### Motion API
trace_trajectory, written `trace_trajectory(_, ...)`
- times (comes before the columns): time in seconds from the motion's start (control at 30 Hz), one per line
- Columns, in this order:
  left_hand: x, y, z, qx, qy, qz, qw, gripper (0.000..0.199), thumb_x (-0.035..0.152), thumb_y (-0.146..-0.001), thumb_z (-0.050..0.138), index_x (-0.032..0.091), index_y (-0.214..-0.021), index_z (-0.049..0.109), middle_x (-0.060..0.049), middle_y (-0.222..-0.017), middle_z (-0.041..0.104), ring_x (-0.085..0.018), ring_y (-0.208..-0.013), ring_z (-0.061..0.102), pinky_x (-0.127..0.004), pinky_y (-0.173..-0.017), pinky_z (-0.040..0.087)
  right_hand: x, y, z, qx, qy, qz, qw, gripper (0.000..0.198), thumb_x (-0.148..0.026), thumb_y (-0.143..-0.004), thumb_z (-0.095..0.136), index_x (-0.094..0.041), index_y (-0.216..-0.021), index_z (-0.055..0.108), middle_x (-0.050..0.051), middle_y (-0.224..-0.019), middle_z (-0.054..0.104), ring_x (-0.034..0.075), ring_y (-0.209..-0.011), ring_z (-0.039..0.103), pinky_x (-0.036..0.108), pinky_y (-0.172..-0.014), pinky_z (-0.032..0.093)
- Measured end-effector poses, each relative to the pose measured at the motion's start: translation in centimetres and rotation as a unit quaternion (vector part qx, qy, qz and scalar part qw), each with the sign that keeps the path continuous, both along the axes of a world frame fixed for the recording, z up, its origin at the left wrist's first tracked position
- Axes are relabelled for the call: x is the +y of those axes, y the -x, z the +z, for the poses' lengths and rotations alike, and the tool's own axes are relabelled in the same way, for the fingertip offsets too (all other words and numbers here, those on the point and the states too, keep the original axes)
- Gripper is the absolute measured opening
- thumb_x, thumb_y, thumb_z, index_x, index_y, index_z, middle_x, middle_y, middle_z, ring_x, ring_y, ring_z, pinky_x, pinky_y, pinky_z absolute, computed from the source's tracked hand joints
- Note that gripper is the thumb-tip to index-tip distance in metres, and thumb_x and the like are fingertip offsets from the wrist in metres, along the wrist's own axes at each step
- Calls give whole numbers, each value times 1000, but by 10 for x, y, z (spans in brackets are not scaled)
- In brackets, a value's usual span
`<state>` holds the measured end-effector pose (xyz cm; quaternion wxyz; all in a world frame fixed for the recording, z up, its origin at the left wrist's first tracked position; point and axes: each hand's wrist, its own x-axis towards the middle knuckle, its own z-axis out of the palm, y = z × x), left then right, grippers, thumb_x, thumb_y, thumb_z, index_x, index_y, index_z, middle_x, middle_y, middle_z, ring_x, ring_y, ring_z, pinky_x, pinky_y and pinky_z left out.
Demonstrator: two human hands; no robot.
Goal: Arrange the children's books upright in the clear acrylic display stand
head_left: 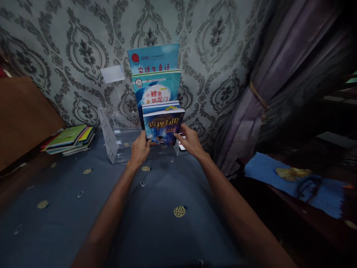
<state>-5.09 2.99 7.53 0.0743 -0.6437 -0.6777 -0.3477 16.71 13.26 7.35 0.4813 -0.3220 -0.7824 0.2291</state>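
Observation:
A dark blue book (164, 124) with gold lettering is held upright between my two hands, at the front of a clear tiered rack (108, 137). My left hand (140, 149) grips its lower left edge, thumb on the cover. On its right edge, my right hand (190, 139) is closed with the thumb in front. Behind stand another blue book (160, 108), a teal book (157, 87) with a white circle, and a taller light blue book (154, 57). Whether the front book rests on the rack is hard to tell.
Left of the rack lies a stack of thin books (69, 139) on the blue patterned cloth (117, 208). A brown box-like panel (28, 115) stands at far left. Patterned wall covering (217, 37) rises behind. At right hangs a tied purple curtain (256, 89), near a blue cloth (262, 167).

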Motion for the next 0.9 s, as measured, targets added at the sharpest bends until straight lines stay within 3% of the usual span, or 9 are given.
trace_trajectory(0.23, 0, -5, -2, -3, 42, 2, 999, 19, 20, -98, 50, 18, -117, 50, -11, -111, 71, -25, -101, 69, -32, -82, 50, 5, -1, -8, -41, -9, -5, 999, 25, -29, -88, 62, -22, -112, 63, 8, -103, 74, 27, -89, 69, 40, -77, 56)
trace_trajectory(0.37, -3, -11, 0, 28, 109, 55, 992, 18, 24, -99, 52, 16, -115, 52, -15, -116, 71, -28, -106, 70, -33, -82, 51, 8, 0, -15, -68, -40, -23, 997, 20, -29, -88, 64, -23, -107, 63, 9, -103, 70, 27, -92, 67, 40, -77, 56)
trace_trajectory(0.5, -6, -15, 2, 64, 180, 94, 977, 29, 32, -103, 47, 13, -124, 50, -18, -107, 74, -33, -101, 72, -37, -80, 51, 10, -1, -18, -98, -75, -61, 990, 23, -33, -85, 70, -23, -103, 61, 11, -104, 67, 28, -92, 65, 40, -76, 56)
trace_trajectory(0.7, -6, -19, 4, 85, 203, 113, 969, 32, 37, -105, 39, 15, -127, 50, -18, -106, 75, -34, -102, 73, -38, -81, 51, 14, -2, -21, -103, -31, -85, 991, 29, -30, -84, 71, -22, -108, 59, 5, -89, 71, 24, -77, 67, 37, -71, 52)
trace_trajectory(0.9, -5, -19, 1, 89, 207, 109, 968, 33, 38, -106, 37, 16, -127, 51, -18, -108, 75, -33, -102, 73, -37, -81, 52, 16, -2, -21, -144, -9, -118, 983, 16, -32, -84, 73, -22, -93, 64, 4, -79, 72, 23, -73, 68, 33, -66, 48)
